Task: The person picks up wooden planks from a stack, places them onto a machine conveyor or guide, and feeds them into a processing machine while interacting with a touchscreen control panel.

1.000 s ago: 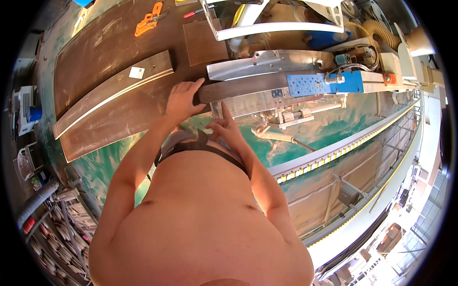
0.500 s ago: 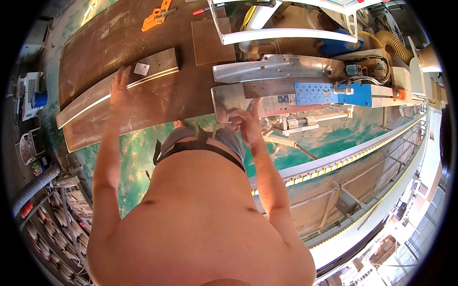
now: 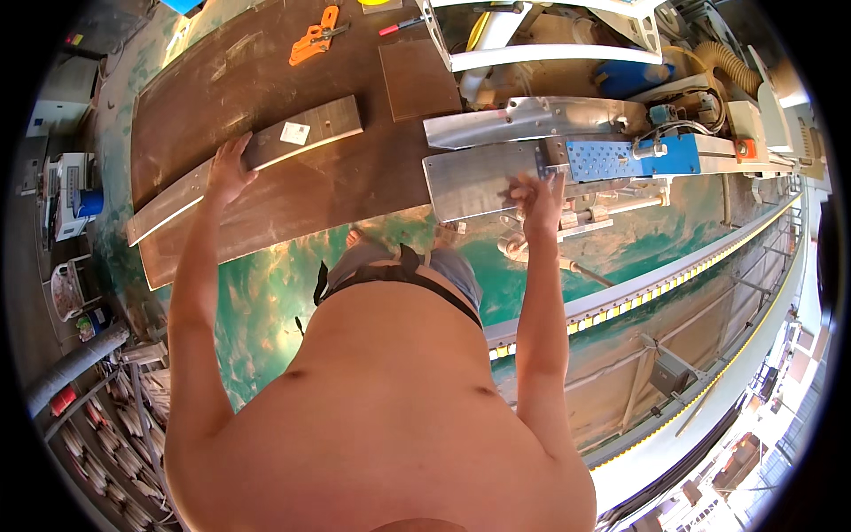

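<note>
A long, slightly curved wooden board (image 3: 324, 121) with a white label (image 3: 294, 133) lies on the brown tabletop. My left hand (image 3: 232, 170) is closed across its middle, fingers reaching over the far edge and thumb at the near side. To the right, my right hand (image 3: 537, 208) is at the near edge of a flat metal plate (image 3: 474, 182). Its fingers are loosely bent and apart, with nothing visible in them. The fingertips are just below a small metal block (image 3: 556, 152) beside a blue perforated plate (image 3: 603, 162); whether they touch it I cannot tell.
An orange hand clamp (image 3: 312, 40) and a red-and-black marker (image 3: 401, 27) lie toward the back of the brown tabletop (image 3: 310, 208). A second metal plate (image 3: 532, 120) runs behind the first. A white frame (image 3: 550, 57) overhangs the back. Rods and cylinders (image 3: 585, 220) sit below the plates.
My left hand has come down from beside the board and closed on it. My right hand has moved right along the metal plate, toward the blue plate. The view has shifted slightly.
</note>
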Action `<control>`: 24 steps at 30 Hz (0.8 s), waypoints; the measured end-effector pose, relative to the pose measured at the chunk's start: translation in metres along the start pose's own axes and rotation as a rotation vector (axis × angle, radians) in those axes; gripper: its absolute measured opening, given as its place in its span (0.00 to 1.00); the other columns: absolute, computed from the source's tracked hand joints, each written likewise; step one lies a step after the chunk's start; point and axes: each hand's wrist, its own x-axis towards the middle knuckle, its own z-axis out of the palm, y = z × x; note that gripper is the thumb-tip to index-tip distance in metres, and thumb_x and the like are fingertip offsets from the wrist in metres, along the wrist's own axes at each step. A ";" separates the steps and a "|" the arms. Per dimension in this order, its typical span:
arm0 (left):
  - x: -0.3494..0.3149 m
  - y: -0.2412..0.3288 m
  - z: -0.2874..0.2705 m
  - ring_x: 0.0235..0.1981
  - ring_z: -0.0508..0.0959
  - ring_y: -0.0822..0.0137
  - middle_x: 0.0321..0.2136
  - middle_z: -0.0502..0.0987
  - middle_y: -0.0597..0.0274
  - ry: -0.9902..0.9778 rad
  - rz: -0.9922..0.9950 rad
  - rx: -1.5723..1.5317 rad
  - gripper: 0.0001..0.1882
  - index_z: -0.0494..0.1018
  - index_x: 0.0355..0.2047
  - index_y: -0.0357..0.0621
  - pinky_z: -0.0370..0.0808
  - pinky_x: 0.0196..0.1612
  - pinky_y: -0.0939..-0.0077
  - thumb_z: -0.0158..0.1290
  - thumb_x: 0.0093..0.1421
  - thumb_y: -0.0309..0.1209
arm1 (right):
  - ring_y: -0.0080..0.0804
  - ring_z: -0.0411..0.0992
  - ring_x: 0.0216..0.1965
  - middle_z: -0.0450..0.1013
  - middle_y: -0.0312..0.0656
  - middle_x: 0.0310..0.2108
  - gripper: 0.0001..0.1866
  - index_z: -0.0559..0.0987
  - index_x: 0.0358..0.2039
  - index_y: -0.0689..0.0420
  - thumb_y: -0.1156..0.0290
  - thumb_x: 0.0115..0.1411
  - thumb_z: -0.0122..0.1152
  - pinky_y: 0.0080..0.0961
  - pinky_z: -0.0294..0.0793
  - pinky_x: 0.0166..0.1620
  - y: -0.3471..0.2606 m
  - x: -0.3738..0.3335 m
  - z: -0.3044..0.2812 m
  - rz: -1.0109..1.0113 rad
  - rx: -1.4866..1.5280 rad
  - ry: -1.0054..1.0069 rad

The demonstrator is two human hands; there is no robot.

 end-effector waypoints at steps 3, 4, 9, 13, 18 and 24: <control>-0.019 -0.004 0.006 0.60 0.63 0.53 0.58 0.65 0.55 0.029 0.086 -0.043 0.44 0.59 0.63 0.54 0.62 0.62 0.58 0.66 0.44 0.32 | 0.24 0.73 0.20 0.78 0.49 0.31 0.29 0.58 0.63 0.64 0.73 0.62 0.51 0.17 0.67 0.21 0.014 -0.033 -0.008 -0.041 -0.105 0.128; -0.028 0.004 0.004 0.60 0.64 0.53 0.57 0.67 0.55 0.032 0.082 -0.068 0.44 0.62 0.61 0.53 0.62 0.61 0.58 0.67 0.42 0.31 | 0.24 0.73 0.21 0.78 0.47 0.31 0.27 0.60 0.62 0.66 0.74 0.62 0.51 0.17 0.67 0.21 0.020 -0.046 -0.016 -0.039 -0.148 0.098; -0.076 0.040 -0.010 0.59 0.65 0.52 0.54 0.70 0.55 0.050 0.160 -0.157 0.43 0.66 0.59 0.52 0.62 0.61 0.57 0.68 0.38 0.30 | 0.23 0.73 0.21 0.78 0.43 0.29 0.24 0.64 0.60 0.66 0.76 0.62 0.50 0.16 0.67 0.22 0.054 -0.086 -0.041 0.031 -0.146 0.115; -0.071 0.115 0.004 0.54 0.68 0.52 0.51 0.71 0.55 0.059 0.330 -0.183 0.44 0.67 0.58 0.51 0.63 0.59 0.56 0.69 0.36 0.31 | 0.24 0.73 0.20 0.78 0.44 0.30 0.22 0.68 0.57 0.66 0.75 0.62 0.49 0.16 0.68 0.22 0.065 -0.093 -0.035 0.083 -0.266 0.060; -0.040 0.224 0.040 0.55 0.66 0.51 0.53 0.68 0.55 -0.011 0.357 -0.307 0.44 0.65 0.60 0.50 0.60 0.60 0.56 0.69 0.40 0.36 | 0.25 0.73 0.20 0.78 0.47 0.30 0.23 0.68 0.56 0.68 0.73 0.61 0.50 0.17 0.69 0.23 0.063 -0.083 -0.016 0.044 -0.282 -0.026; -0.036 0.257 0.037 0.61 0.61 0.50 0.59 0.62 0.55 0.067 0.497 -0.362 0.47 0.61 0.62 0.50 0.54 0.65 0.51 0.69 0.40 0.37 | 0.26 0.73 0.23 0.78 0.48 0.31 0.33 0.54 0.64 0.67 0.72 0.60 0.51 0.18 0.71 0.25 0.041 -0.074 0.006 -0.020 -0.159 -0.014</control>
